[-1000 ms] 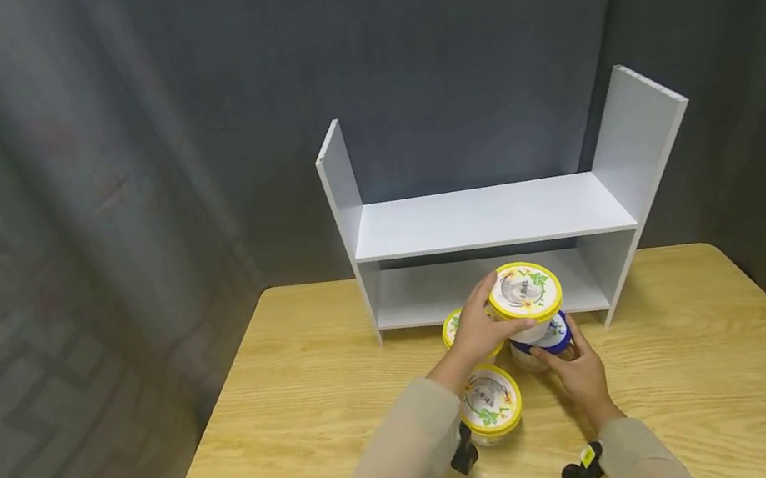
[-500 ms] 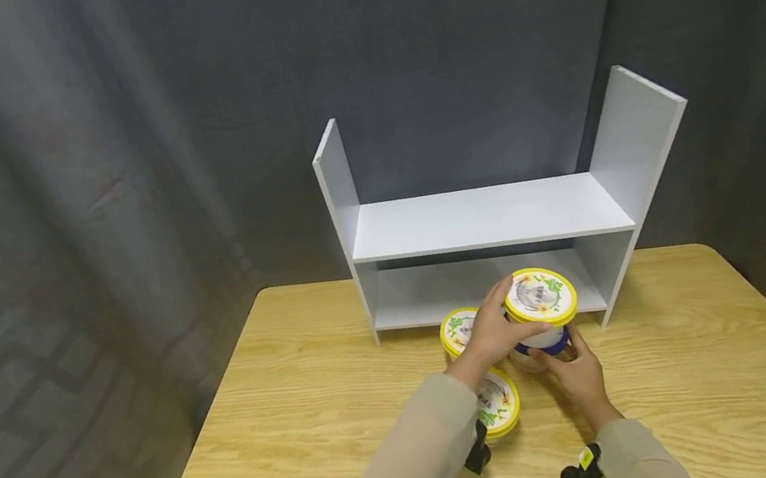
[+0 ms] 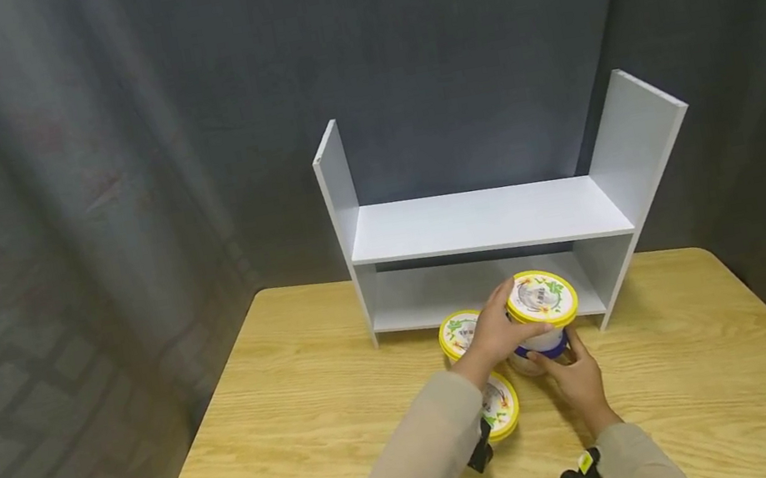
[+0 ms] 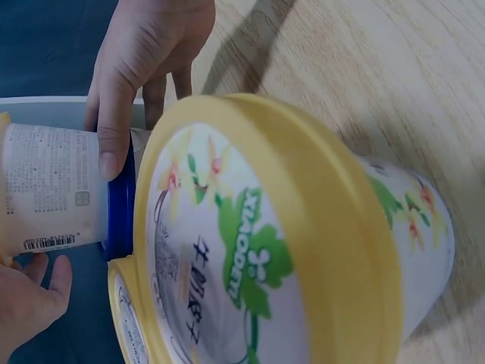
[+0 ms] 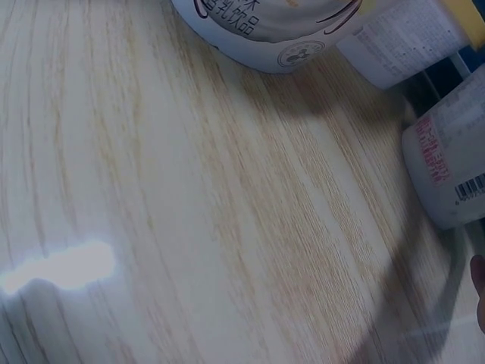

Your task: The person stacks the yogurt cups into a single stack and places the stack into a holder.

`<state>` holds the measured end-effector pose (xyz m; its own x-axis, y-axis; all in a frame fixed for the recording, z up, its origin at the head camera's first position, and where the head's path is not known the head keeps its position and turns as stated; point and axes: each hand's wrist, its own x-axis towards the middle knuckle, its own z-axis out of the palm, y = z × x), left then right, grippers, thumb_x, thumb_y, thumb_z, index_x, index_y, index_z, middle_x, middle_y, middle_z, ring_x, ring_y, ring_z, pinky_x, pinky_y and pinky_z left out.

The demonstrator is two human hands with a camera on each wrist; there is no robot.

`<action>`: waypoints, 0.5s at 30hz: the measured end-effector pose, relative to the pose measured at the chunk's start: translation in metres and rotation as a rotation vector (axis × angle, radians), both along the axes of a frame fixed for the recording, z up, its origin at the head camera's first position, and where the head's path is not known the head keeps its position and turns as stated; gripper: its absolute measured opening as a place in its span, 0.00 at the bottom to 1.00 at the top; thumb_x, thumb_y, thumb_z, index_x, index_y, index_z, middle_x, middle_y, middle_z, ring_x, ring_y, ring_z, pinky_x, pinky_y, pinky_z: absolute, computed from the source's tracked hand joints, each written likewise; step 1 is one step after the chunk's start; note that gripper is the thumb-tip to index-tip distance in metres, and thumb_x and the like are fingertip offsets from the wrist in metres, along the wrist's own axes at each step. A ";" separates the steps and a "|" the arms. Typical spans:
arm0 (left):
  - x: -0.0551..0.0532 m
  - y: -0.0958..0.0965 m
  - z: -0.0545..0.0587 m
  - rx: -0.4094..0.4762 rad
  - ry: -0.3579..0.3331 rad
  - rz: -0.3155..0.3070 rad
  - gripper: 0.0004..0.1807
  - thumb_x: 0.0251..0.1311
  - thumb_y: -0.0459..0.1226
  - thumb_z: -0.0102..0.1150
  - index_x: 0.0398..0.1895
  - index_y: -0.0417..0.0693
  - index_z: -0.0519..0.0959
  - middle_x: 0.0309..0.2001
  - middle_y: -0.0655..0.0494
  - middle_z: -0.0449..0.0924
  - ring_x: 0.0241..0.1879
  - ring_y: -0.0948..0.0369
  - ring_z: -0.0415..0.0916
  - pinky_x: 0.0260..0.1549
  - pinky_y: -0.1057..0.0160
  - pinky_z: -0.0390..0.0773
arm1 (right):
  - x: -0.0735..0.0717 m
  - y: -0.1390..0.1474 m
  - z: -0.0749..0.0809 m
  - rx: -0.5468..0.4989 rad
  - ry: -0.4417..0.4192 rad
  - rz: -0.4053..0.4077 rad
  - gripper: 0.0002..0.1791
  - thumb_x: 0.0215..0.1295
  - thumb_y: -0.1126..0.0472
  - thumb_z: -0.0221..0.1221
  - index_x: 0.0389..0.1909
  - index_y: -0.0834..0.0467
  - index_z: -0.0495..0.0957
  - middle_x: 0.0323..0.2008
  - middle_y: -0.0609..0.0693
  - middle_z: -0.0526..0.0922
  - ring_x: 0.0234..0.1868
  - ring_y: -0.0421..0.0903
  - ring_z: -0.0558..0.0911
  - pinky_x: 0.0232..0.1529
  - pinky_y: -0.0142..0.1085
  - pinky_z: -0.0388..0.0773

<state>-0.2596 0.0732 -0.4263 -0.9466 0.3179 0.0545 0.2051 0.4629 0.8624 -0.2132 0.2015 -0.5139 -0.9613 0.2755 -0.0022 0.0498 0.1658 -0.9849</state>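
A yellow-lidded tub (image 3: pixel 542 298) stands on top of a blue-lidded tub (image 3: pixel 525 363). My left hand (image 3: pixel 497 337) grips the upper tub, thumb in front and fingers on its far left side. Around the lower tub, at the blue lid (image 4: pixel 121 205), my right hand (image 3: pixel 581 385) holds with thumb and fingers; its thumb also overlaps the upper tub's base in the left wrist view. Two more yellow-lidded tubs stand to the left: a rear tub (image 3: pixel 458 333) and a front tub (image 3: pixel 502 405), both partly covered by my left hand and forearm.
Behind the tubs stands a white two-tier shelf (image 3: pixel 489 218) with tall side panels. All of it rests on a light wooden table (image 3: pixel 292 423), with dark curtains (image 3: pixel 443 51) around the back and sides.
My left hand has brought the yellow-lidded tub slightly right and down onto the blue-lidded tub, and the last half second shows almost no motion. My right hand has stayed at the lower tub.
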 end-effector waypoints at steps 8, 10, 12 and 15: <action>-0.001 -0.001 0.004 -0.023 -0.009 -0.022 0.51 0.35 0.51 0.67 0.65 0.62 0.50 0.63 0.63 0.51 0.60 0.59 0.52 0.55 0.58 0.59 | 0.000 -0.003 0.002 -0.015 0.020 -0.012 0.49 0.49 0.57 0.63 0.66 0.52 0.40 0.64 0.59 0.48 0.59 0.59 0.57 0.34 0.11 0.64; -0.001 -0.001 0.005 -0.028 -0.014 -0.026 0.51 0.35 0.51 0.67 0.65 0.60 0.49 0.64 0.62 0.51 0.61 0.59 0.52 0.56 0.58 0.58 | 0.000 -0.002 0.002 -0.014 0.016 -0.011 0.50 0.49 0.56 0.63 0.66 0.52 0.39 0.64 0.58 0.47 0.59 0.59 0.57 0.34 0.12 0.64; -0.001 -0.002 0.006 -0.033 -0.023 -0.028 0.52 0.35 0.52 0.68 0.65 0.58 0.49 0.64 0.62 0.50 0.61 0.59 0.51 0.56 0.58 0.57 | 0.000 -0.002 0.001 -0.004 0.009 -0.010 0.50 0.48 0.55 0.63 0.66 0.51 0.39 0.64 0.57 0.47 0.59 0.58 0.57 0.35 0.12 0.64; -0.003 -0.005 0.006 -0.038 -0.040 -0.029 0.54 0.34 0.52 0.68 0.66 0.56 0.48 0.64 0.61 0.50 0.61 0.60 0.51 0.57 0.58 0.56 | 0.000 -0.002 0.002 0.000 0.012 -0.011 0.50 0.48 0.55 0.63 0.66 0.52 0.39 0.64 0.57 0.47 0.59 0.58 0.58 0.34 0.12 0.64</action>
